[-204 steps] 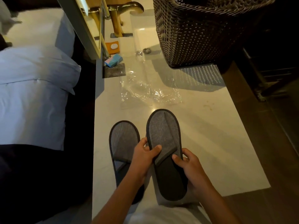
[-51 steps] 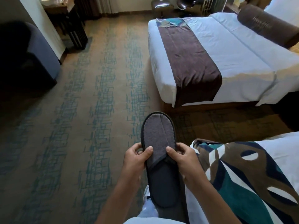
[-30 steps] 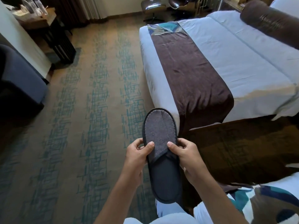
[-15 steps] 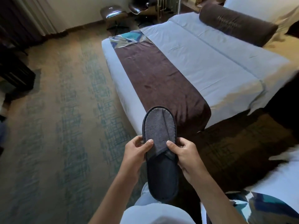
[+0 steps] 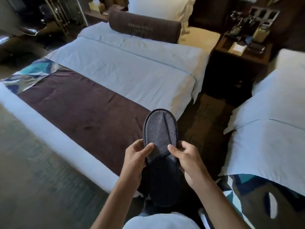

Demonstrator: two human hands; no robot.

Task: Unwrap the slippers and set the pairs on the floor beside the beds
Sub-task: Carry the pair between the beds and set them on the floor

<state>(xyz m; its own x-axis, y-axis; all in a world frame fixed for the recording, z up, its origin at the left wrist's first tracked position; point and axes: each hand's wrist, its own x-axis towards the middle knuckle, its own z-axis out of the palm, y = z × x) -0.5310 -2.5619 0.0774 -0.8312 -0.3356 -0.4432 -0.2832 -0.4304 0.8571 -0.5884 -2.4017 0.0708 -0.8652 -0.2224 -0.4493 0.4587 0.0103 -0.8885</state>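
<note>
Shifted rightward since half a second ago, view now faces the carpeted aisle (image 5: pixel 203 123) between two beds; left hand (image 5: pixel 135 157) and right hand (image 5: pixel 188 161) clasp grey slippers (image 5: pixel 160 139), stacked, unwrapped; advise lowering together, separating, toes outward, beside left bed (image 5: pixel 115 76).

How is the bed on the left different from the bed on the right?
The left bed shows a plain brown runner and a brown bolster; the right bed shows a patterned runner end and no bolster in view. The left bed is seen nearly whole, the right bed only partly. Both have white sheets.
</note>
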